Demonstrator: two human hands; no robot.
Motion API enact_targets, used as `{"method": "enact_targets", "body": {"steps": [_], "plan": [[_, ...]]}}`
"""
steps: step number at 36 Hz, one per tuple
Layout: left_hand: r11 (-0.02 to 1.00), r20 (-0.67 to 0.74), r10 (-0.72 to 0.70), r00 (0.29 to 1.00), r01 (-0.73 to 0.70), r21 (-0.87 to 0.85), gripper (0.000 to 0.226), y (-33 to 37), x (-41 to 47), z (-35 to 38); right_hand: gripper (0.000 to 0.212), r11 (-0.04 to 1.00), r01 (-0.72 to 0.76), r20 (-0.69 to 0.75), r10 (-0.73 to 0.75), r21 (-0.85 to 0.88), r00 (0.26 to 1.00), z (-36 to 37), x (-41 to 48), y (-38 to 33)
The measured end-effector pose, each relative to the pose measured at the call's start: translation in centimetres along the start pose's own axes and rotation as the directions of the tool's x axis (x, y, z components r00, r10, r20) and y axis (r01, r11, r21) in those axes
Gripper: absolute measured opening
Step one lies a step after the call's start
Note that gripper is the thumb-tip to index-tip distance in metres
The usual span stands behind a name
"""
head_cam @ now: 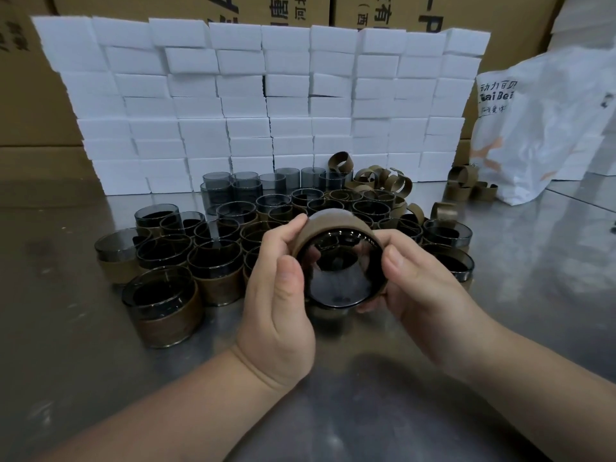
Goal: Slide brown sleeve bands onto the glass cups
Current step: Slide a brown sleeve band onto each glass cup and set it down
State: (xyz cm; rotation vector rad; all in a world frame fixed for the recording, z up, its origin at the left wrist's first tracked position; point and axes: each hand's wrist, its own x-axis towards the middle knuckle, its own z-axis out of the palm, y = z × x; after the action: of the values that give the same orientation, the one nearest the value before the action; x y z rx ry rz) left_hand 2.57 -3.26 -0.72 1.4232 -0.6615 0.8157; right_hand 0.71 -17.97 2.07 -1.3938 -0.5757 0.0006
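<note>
**A:** From the head view, which step is in hand?

**B:** The sleeving itself. The left hand point(280, 295) and right hand point(423, 288) hold one glass cup point(340, 278) above the tabletop point(66, 328), its mouth tilted toward the camera. The fingers point(293, 225) of both hands curl round it. The brown sleeve band point(333, 221) wraps its far end; whether it is fully seated cannot be told.

**A:** And next?

**B:** Probably an even push to square the band, then setting the cup down.

**A:** Any obstacles?

**B:** The banded cups point(166, 315) crowd close behind. The bare cups point(216, 185) and loose bands point(383, 181) lie further back, before the white boxes point(266, 95). A plastic bag point(550, 121) stands on the right.
</note>
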Motion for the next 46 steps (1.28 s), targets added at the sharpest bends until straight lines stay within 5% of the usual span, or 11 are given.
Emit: {"method": "enact_targets", "body": {"steps": [7, 13, 19, 33, 46], "plan": [[0.984, 0.087, -0.103, 0.991, 0.114, -0.136, 0.053, 0.1, -0.2, 0.1, 0.046, 1.000, 0.020, 0.019, -0.020, -0.022, 1.000, -0.6, 0.5, 0.6], [0.992, 0.157, -0.093, 0.983, 0.104, -0.067, 0.056, 0.5, -0.4, 0.0, 0.084, 0.992, 0.020, 0.048, -0.015, -0.121, 0.999, -0.2, 0.1, 1.5], [0.988, 0.165, -0.024, 0.986, -0.003, 0.157, 0.058, 1.3, -0.1, 0.0, 0.073, 0.958, 0.069, 0.096, -0.044, -0.277, 0.994, 0.5, -0.8, 0.1], [0.983, 0.141, -0.011, 0.990, -0.016, 0.183, 0.033, 1.5, -0.2, -0.3, 0.051, 0.959, 0.118, 0.135, -0.085, -0.256, 0.987, 1.4, -0.9, -0.8], [0.974, 0.114, -0.027, 0.993, 0.000, 0.228, 0.024, 1.5, -0.1, -0.4, 0.054, 0.979, 0.090, 0.132, -0.066, -0.185, 0.989, 1.6, -0.9, -0.6]]}}
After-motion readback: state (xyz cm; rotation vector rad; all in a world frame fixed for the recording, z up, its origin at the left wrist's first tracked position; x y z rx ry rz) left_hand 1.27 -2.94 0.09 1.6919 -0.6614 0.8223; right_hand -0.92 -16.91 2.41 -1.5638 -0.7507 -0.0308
